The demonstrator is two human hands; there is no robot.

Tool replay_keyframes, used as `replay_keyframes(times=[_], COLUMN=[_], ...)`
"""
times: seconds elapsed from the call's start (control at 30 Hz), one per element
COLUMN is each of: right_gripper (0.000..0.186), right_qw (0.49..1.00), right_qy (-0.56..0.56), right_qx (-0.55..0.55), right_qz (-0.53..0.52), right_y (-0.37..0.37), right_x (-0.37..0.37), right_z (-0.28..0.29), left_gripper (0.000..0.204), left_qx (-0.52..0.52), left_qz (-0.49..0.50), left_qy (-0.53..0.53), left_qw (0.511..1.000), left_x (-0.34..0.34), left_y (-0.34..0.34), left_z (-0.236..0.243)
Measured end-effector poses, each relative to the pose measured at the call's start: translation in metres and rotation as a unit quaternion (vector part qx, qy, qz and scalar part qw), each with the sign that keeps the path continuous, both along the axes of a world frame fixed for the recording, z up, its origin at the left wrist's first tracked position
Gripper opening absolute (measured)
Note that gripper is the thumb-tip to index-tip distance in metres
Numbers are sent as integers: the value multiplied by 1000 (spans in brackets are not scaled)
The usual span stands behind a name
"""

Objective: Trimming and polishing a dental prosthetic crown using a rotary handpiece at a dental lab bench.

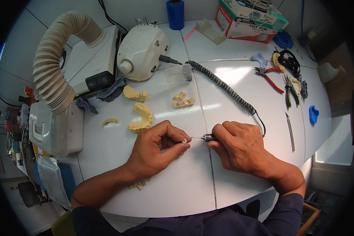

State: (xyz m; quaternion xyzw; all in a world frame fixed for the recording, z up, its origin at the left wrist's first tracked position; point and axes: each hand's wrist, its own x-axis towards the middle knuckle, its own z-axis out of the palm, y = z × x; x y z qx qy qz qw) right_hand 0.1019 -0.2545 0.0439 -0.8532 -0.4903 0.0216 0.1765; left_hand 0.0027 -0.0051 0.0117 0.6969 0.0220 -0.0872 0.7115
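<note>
Between thumb and fingertips, my left hand (155, 147) pinches a small white dental crown (184, 141). My right hand (240, 147) is wrapped round a dental handpiece (209, 137) with a dark grip. Its thin metal bur (196, 137) points left and reaches up to the crown; whether it touches, I cannot tell. A black coiled cord (224, 85) runs from the white control unit (143, 51) toward my right hand. Beyond my left hand lie a yellow plaster dental arch model (141, 118), another plaster piece (134, 94) and a thin tooth-coloured arch (110, 121).
An open clear plastic box (181, 96) holds several tooth-coloured pieces. A ribbed suction hose (47, 59) arches at the left. To the right lie red-handled pliers (273, 80), green-handled pliers (291, 92), a metal instrument (290, 131) and a blue piece (313, 114). Mask boxes (247, 23) stand at the back.
</note>
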Motion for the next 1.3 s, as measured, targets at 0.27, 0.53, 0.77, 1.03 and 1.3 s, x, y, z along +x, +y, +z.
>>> replay_keyframes(times=[0.27, 0.53, 0.77, 1.03, 1.3], right_gripper=[28, 28, 28, 27, 27], right_qw=[1000, 1000, 999, 999, 999], right_qy=[-16, -14, -27, -30, -27], right_qx=[-7, -19, -23, -16, -21], right_qz=[3, 17, 16, 26, 20], right_y=[0, 0, 1, 1, 0], right_x=[-2, -2, -2, -2, -3], right_z=[0, 0, -1, -2, -1], left_gripper=[16, 18, 18, 18, 17], left_qx=[-4, 14, 8, 2, 0], left_qz=[-8, -24, -31, -31, -32], left_qy=[18, -2, -11, -9, -3], left_qw=[1000, 1000, 999, 999, 999], left_x=[1, 3, 3, 3, 3], left_y=[2, 2, 2, 2, 2], left_z=[5, 1, 0, -1, -1])
